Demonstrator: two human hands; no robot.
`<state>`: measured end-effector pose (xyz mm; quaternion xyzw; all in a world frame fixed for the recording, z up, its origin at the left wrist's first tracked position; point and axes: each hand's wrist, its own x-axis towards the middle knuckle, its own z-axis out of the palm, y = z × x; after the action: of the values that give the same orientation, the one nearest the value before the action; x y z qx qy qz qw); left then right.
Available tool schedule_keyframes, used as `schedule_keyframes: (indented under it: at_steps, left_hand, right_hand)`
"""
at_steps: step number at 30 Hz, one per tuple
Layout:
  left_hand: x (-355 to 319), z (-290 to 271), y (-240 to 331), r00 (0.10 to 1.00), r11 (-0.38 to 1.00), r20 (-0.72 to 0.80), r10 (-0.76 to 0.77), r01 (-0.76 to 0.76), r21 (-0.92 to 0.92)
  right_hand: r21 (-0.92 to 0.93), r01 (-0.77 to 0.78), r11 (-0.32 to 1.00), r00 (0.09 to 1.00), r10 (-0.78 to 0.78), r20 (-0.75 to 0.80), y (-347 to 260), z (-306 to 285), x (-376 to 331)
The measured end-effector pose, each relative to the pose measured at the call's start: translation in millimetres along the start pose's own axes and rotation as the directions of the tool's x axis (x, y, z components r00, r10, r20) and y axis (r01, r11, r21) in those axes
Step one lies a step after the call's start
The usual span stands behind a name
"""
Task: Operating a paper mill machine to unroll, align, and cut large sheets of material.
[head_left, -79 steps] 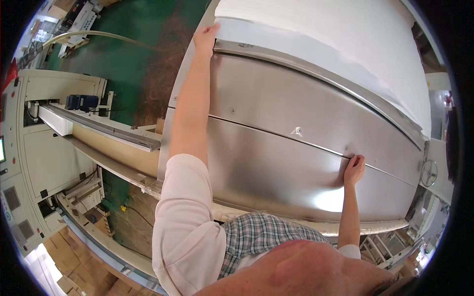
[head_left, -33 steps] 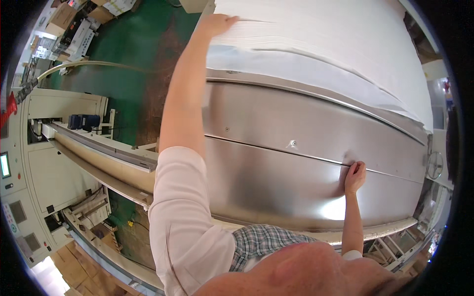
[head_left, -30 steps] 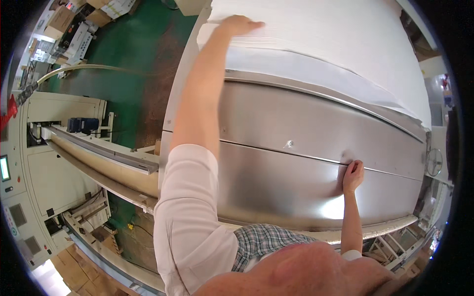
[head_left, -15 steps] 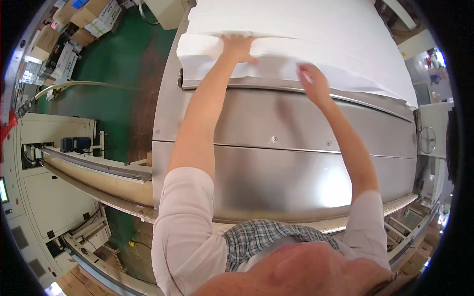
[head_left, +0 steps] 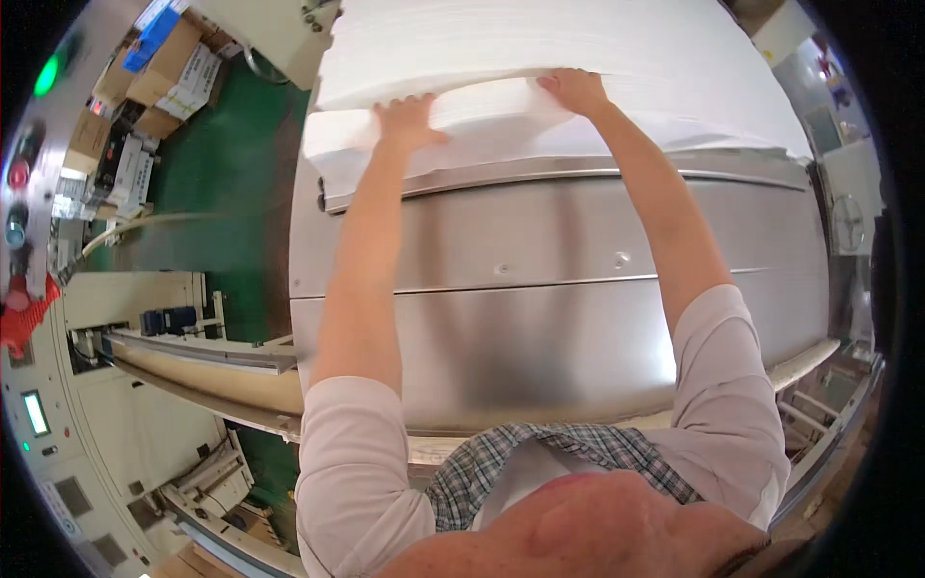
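A broad pile of white layered sheets [head_left: 578,39], paper or cloth, covers the far part of the metal table. Along its near edge a thick front bundle of white sheets [head_left: 491,104] stands slightly apart, with a narrow gap behind it. My left hand [head_left: 407,122] grips this bundle near its left end, fingers over the top and thumb spread on the near face. Farther right, my right hand [head_left: 580,92] holds the same bundle, its fingertips over the top edge. Both arms reach forward across the steel surface.
The steel table [head_left: 540,337] has a raised metal strip [head_left: 501,181] just in front of the sheets. A control panel [head_left: 24,193] and a pale machine [head_left: 145,376] stand at left. Cardboard boxes [head_left: 169,72] sit on the green floor [head_left: 231,154].
My right hand has moved forward and left from in front of the pile onto its near edge. My left hand has shifted left and slightly nearer. The view has turned a little.
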<state>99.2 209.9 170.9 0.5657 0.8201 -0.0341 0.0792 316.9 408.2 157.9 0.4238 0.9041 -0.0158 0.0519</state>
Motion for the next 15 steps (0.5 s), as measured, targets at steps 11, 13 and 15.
schedule_keyframes:
  at_steps: [11, 13, 15]
  left_hand:
    - [27, -17, 62, 0.873, 0.892, 0.236, -0.427, 0.364, 0.268]
    - [27, -9, 73, 0.847, 0.857, 0.215, -0.487, 0.416, 0.304]
    - [26, -15, 76, 0.783, 0.810, 0.253, -0.569, 0.481, 0.335]
  right_hand:
    - [0.046, 0.027, 0.999, 0.999, -0.028, 0.023, 205, -13, -31]
    - [0.043, 0.011, 0.999, 0.997, -0.014, 0.082, 258, -18, -34]
    - [-0.011, 0.100, 0.995, 0.985, -0.098, 0.140, 310, -29, -38]
